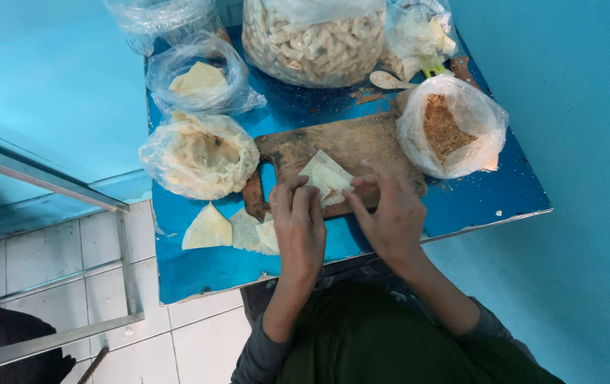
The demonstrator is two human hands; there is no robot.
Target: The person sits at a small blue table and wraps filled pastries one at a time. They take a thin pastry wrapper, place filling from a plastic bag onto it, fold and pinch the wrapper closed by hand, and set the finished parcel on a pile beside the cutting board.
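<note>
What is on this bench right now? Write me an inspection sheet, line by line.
Surface: blue table top, crumbs near its far edge.
Job's things: pale folded pastry sheet on a worn wooden cutting board.
Clutter: three folded triangles at the near edge; bag of filling; bag of pastry sheets; bag of brown crumbs; large bag of pale finished pieces; spoon.
Grippers: left hand and right hand, both pinching the pastry sheet.
Cables: nothing seen.
Surroundings: turquoise walls, white tiles, metal rail.
</note>
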